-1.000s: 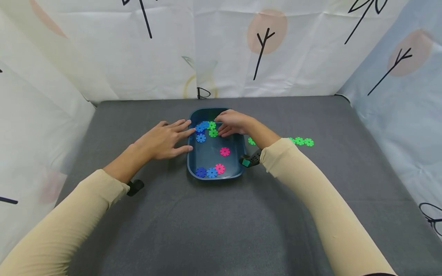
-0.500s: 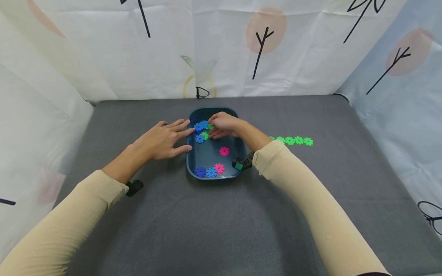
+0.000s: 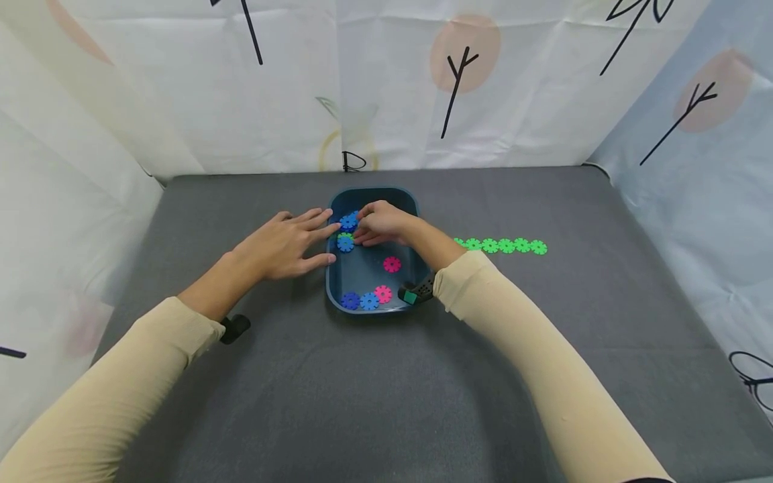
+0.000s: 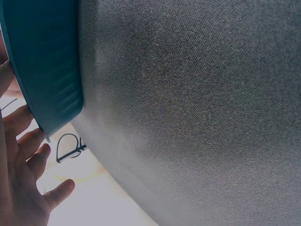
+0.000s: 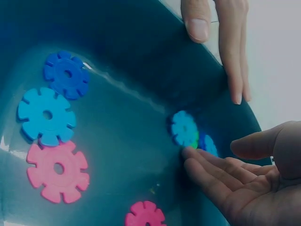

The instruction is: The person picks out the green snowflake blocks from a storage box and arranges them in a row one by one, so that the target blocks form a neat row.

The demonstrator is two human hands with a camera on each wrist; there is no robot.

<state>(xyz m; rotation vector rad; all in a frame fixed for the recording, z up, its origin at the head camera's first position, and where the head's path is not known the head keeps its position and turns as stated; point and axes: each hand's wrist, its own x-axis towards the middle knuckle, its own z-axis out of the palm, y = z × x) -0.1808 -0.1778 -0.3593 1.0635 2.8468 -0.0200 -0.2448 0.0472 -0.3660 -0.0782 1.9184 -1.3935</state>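
A dark teal plastic tub (image 3: 356,274) holds several notched plastic discs. My left hand (image 3: 284,247), fingers spread, rests against the tub's left rim. My right hand (image 3: 386,223) reaches over the right rim into the far part. In the right wrist view its fingertips are at a green disc (image 5: 195,140), mostly covered by a light blue disc (image 5: 184,127); its thumb stands apart from the fingers. More blue discs (image 3: 347,221) lie at the far left wall. Whether another green disc is under my right hand is hidden.
A row of green discs (image 3: 506,245) lies on the grey table right of the tub, partly behind my forearm. One pink disc (image 3: 392,264) is mid-tub; another pink disc (image 3: 383,294), a light blue disc (image 3: 369,301) and a dark blue disc (image 3: 350,300) lie at the near end.
My right hand has moved left inside the tub. A green disc has shifted left to the light blue disc, and another is now out of sight. My left hand stays in place.
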